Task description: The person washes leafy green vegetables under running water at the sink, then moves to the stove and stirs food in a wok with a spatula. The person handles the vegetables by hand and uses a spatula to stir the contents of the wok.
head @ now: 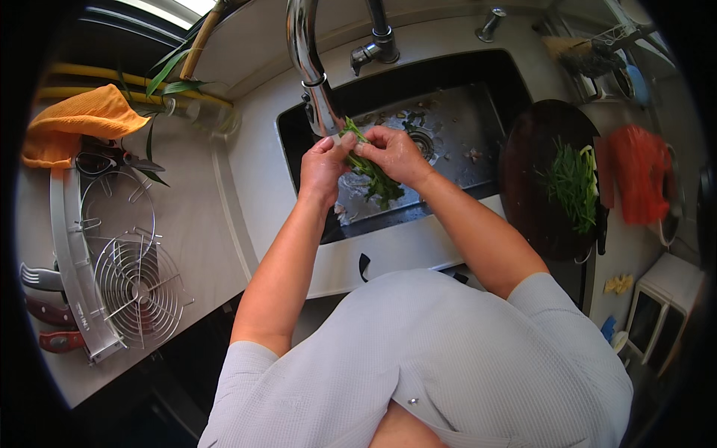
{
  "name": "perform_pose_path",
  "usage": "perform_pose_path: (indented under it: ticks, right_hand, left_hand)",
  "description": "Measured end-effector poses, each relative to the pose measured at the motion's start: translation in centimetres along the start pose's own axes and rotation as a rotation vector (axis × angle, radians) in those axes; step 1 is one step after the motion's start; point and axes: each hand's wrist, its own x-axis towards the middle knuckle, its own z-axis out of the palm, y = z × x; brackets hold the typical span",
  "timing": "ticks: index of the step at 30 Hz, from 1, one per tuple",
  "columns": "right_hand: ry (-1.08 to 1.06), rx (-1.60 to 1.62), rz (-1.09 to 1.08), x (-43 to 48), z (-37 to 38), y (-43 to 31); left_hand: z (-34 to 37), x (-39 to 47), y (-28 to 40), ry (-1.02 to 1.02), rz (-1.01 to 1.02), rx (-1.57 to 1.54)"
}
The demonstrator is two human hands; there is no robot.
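Observation:
A bunch of leafy green herbs [376, 179] hangs stems up between my two hands, over the dark sink [470, 129]. My left hand [325, 168] pinches the stems just below the spout of the chrome faucet [322, 106]. From the right, my right hand [396, 154] grips the same stems, its fingertips close to the left thumb. Both hands look wet. Plant scraps and water lie on the sink's bottom, around the drain [421, 144], which is partly hidden by my right hand.
Right of the sink, a dark round cutting board [524, 168] bears chopped green stalks [574, 185] beside a knife [603, 224]. A red plastic bag [641, 173] is farther right. On the left counter are a wire rack [140, 297], scissors [112, 159], an orange cloth [89, 120] and a glass bottle [210, 115].

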Motion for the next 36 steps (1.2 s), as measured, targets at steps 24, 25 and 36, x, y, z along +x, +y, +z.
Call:
perform_pose_path:
  ticks: [24,25,36]
  right_hand:
    - [-0.021,-0.49,0.467,-0.2,-2.3,8.6]
    - [-0.04,-0.918,0.342,-0.7,-2.1,8.4]
    - [0.205,-0.967,0.833,5.6,-13.0,18.4]
  left_hand:
    - [1.8,0.6,-0.8,0.178,0.392,-0.042]
    - [1.9,1.0,-1.0,0.132,0.406,0.119]
    - [2.6,3.3,-1.4,0.218,0.381,0.311]
